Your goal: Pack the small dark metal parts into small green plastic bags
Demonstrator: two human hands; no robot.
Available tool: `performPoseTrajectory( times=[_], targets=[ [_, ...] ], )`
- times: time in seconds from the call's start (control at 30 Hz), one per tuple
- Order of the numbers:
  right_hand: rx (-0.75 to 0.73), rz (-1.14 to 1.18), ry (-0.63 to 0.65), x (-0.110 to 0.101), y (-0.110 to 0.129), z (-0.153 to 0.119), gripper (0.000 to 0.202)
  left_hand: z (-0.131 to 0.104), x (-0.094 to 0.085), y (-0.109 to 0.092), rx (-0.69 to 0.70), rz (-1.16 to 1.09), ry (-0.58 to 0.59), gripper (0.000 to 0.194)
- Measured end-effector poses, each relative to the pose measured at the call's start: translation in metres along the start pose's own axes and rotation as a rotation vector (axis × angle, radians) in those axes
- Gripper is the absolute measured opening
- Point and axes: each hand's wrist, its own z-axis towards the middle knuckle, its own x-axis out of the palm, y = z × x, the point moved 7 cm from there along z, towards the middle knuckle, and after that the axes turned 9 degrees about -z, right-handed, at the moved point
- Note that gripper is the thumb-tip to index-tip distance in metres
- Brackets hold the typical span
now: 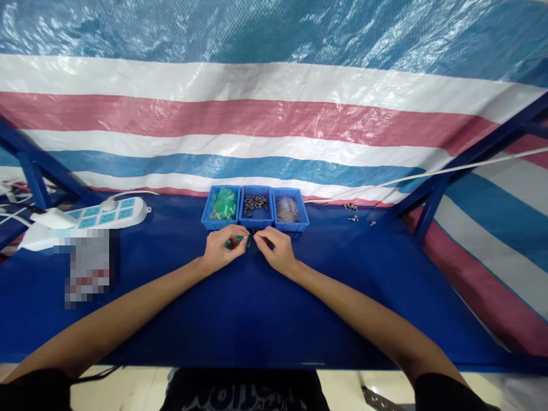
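Note:
My left hand (225, 249) is closed in a pinch on a small green piece (233, 242), just in front of the blue bins. Close to its right, my right hand (276, 249) pinches something small and dark that I cannot make out. A narrow gap separates the fingertips. Behind the hands three blue bins stand side by side: the left bin (220, 224) holds green pieces in a clear bag, the middle bin (256, 222) dark metal fittings, and the right bin (292, 226) a clear bag of greyish parts.
On the blue table (257, 319) a white power strip (107, 216) lies at the left, with a blurred packet (89, 262) before it. Several small metal fittings (353, 218) lie at the right back. A striped sheet (240, 120) hangs behind, between blue frame bars.

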Motion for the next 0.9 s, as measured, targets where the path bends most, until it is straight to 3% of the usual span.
performPoseTrajectory(
  times=[0.27,0.73,0.9],
  targets=[
    [0.006,-0.018,-0.019,-0.002,0.002,0.001,0.022,0.004,-0.001,-0.006,0.043,0.068,0.013,0.008],
    [-0.002,-0.010,-0.033,-0.002,0.001,-0.001,0.017,0.001,0.003,0.000,0.016,0.069,0.050,0.018],
    [-0.033,0.013,-0.045,0.000,-0.001,-0.001,0.016,-0.001,0.002,0.007,-0.055,0.057,0.049,0.018]
  ],
)
